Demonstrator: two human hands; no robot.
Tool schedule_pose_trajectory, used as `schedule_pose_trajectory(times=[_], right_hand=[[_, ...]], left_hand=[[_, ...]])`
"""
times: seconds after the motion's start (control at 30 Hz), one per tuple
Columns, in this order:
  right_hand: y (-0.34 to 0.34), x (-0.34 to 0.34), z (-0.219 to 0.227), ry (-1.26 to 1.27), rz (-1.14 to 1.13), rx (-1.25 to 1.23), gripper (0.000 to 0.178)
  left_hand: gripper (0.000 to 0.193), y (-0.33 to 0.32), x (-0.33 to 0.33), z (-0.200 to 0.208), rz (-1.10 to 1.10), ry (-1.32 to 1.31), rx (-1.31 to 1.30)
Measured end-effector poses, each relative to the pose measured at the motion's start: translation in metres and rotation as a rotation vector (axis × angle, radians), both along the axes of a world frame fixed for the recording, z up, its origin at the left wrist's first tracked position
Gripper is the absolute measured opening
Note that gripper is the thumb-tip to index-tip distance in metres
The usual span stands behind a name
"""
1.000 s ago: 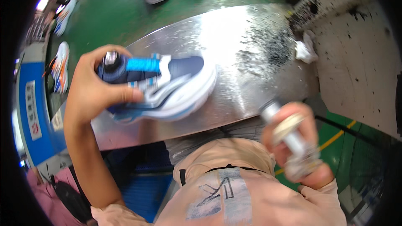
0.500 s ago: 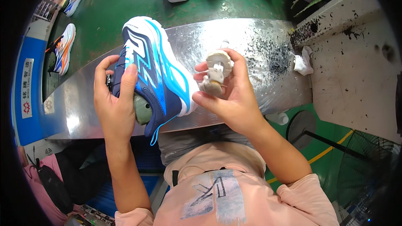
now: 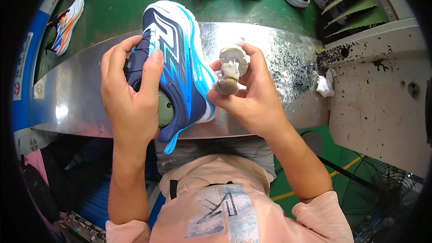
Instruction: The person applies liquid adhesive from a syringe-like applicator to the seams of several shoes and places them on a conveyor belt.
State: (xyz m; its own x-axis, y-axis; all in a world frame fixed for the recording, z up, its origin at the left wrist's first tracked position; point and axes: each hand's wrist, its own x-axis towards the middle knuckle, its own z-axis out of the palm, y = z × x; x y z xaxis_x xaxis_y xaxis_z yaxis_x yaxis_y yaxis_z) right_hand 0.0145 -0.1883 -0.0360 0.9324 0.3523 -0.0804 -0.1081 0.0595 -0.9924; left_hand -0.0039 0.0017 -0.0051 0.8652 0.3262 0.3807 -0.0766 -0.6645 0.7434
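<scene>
A navy, light blue and white sneaker (image 3: 182, 69) is tilted on its side above the metal table, toe pointing away from me. My left hand (image 3: 131, 96) grips it around the laced upper, thumb on the near side. Inside its collar shows a green shoe last (image 3: 166, 110), and a blue heel loop hangs down. In my right hand (image 3: 255, 101) is a small off-white, knobby tool (image 3: 230, 74) with a scalloped round part and a brownish rounded end. The fingers close around it beside the white sole, near the heel. What the tool is, I cannot make out.
Beneath my hands lies a shiny metal table (image 3: 81, 94), black-specked at right, with crumpled white tissue (image 3: 325, 83). Beyond it, a green surface (image 3: 117, 18) carries several sneakers, including an orange and white one (image 3: 67, 27). Green jagged flaps (image 3: 355, 6) and a stained beige panel (image 3: 378, 103) stand at right.
The view has shifted a little. The sneaker sits slightly farther from me, and the tool has turned so that its brownish end faces me more. Both hands keep their hold.
</scene>
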Motion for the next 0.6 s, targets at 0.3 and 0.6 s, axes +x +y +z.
schedule_pose_trajectory(times=[0.3, 0.6], right_hand=[[-0.002, 0.001, 0.003, -0.141, 0.031, -0.181, 0.063], [-0.071, -0.030, -0.013, -0.098, -0.213, 0.133, 0.090]], left_hand=[[0.024, -0.003, 0.002, -0.010, -0.034, -0.139, -0.093], [0.027, -0.041, 0.007, -0.001, -0.065, -0.141, -0.103]])
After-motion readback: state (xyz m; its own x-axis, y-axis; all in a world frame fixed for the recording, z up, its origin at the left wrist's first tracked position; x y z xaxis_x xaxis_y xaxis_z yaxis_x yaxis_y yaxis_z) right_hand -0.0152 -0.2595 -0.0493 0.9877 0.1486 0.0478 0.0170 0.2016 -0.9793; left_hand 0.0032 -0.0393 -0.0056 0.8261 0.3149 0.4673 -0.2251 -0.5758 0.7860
